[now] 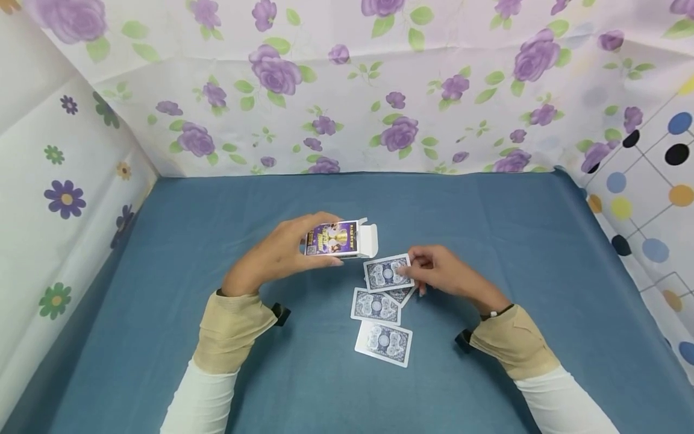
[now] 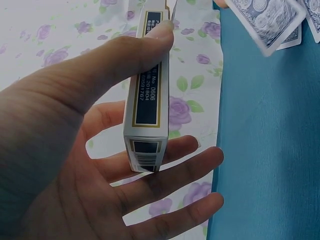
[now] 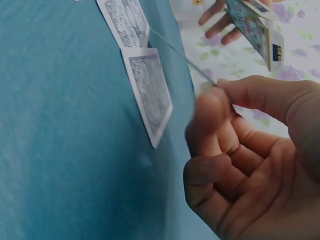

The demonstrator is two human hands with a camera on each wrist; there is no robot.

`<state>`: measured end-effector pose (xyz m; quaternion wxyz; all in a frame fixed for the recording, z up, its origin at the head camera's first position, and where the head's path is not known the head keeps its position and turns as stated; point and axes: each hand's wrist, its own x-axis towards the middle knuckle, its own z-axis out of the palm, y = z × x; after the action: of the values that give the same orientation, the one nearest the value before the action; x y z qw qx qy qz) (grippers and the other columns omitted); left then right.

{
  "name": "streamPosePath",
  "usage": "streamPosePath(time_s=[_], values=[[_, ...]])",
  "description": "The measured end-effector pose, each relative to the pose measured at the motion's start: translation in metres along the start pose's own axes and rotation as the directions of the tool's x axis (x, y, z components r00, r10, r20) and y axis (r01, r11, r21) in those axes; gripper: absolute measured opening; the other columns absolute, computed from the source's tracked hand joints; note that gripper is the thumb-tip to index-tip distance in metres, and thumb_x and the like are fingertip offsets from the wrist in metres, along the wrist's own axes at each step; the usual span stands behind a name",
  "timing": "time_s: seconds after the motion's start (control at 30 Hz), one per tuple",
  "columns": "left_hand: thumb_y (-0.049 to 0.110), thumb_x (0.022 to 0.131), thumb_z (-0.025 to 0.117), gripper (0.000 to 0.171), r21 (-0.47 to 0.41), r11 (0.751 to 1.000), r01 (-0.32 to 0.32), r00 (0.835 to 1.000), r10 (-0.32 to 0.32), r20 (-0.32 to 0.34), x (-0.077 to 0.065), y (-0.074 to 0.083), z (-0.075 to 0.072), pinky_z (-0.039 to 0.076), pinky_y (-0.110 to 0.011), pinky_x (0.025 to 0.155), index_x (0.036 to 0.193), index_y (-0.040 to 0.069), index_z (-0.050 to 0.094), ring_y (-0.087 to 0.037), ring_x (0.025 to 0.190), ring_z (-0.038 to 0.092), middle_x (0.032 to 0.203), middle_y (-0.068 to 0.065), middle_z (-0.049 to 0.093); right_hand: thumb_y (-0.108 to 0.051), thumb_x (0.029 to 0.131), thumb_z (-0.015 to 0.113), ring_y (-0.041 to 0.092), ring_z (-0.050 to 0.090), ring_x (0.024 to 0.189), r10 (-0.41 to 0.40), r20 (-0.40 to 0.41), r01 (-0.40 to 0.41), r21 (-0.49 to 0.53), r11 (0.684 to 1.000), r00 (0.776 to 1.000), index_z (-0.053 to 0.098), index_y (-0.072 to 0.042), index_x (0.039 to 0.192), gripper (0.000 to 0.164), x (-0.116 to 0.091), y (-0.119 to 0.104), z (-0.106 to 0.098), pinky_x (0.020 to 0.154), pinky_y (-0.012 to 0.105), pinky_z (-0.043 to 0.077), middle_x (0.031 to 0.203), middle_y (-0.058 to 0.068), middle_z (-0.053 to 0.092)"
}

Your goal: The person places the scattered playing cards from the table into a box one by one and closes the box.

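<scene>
My left hand (image 1: pixel 282 248) holds a purple and white card box (image 1: pixel 333 238) between thumb and fingers, its end flap (image 1: pixel 369 240) folded out towards the right. In the left wrist view the thumb presses the narrow side of the box (image 2: pixel 147 100). Between thumb and fingertips my right hand (image 1: pixel 441 268) pinches a playing card (image 1: pixel 387 273), patterned back up. That card shows nearly edge-on in the right wrist view. Partly beneath it, from the head view, is another card (image 1: pixel 401 295). Two more cards, a middle card (image 1: pixel 376 306) and a lower card (image 1: pixel 384 343), lie face down on the cloth.
A blue cloth (image 1: pixel 217 199) covers the table. Behind it hangs a white sheet (image 1: pixel 347 108) with purple roses. A flowered sheet (image 1: pixel 65 241) stands at the left and a dotted one (image 1: pixel 650 205) at the right.
</scene>
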<state>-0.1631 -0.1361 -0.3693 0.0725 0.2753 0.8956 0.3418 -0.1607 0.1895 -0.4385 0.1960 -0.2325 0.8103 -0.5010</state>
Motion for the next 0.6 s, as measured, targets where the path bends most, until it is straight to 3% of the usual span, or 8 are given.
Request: streamPosePath(time_s=[0.27, 0.43, 0.6], values=[[0.044, 0.080, 0.078, 0.066, 0.005, 1.000, 0.003, 1.000, -0.003, 0.012, 0.000, 0.002, 0.000, 0.049, -0.043, 0.077, 0.138, 0.025, 0.053, -0.019, 0.089, 0.054, 0.111, 0.001, 0.060, -0.028, 0.095, 0.065, 0.021, 0.052, 0.044, 0.025, -0.095, -0.025, 0.002, 1.000, 0.995, 0.058, -0.003, 0.078, 0.030, -0.003, -0.001, -0.012, 0.046, 0.043, 0.049, 0.055, 0.008, 0.053], [0.043, 0.080, 0.079, 0.065, -0.008, 1.000, 0.003, 1.000, -0.003, 0.007, 0.000, 0.002, 0.001, 0.050, -0.042, 0.077, 0.137, 0.025, 0.054, -0.019, 0.088, 0.054, 0.110, 0.001, 0.060, -0.023, 0.100, 0.057, 0.026, 0.058, 0.052, 0.039, -0.138, -0.028, 0.080, 0.996, 0.990, 0.058, 0.002, 0.085, 0.029, -0.004, -0.003, -0.019, 0.050, 0.040, 0.049, 0.064, 0.015, 0.057], [0.043, 0.080, 0.078, 0.065, 0.000, 1.000, 0.008, 1.000, -0.008, 0.006, 0.001, 0.002, 0.001, 0.048, -0.037, 0.076, 0.137, 0.025, 0.054, -0.018, 0.089, 0.054, 0.112, 0.002, 0.060, -0.023, 0.101, 0.055, 0.028, 0.059, 0.055, 0.036, -0.164, -0.022, 0.086, 0.996, 0.986, 0.057, 0.004, 0.089, 0.030, -0.004, -0.005, -0.024, 0.050, 0.039, 0.047, 0.067, 0.017, 0.058]])
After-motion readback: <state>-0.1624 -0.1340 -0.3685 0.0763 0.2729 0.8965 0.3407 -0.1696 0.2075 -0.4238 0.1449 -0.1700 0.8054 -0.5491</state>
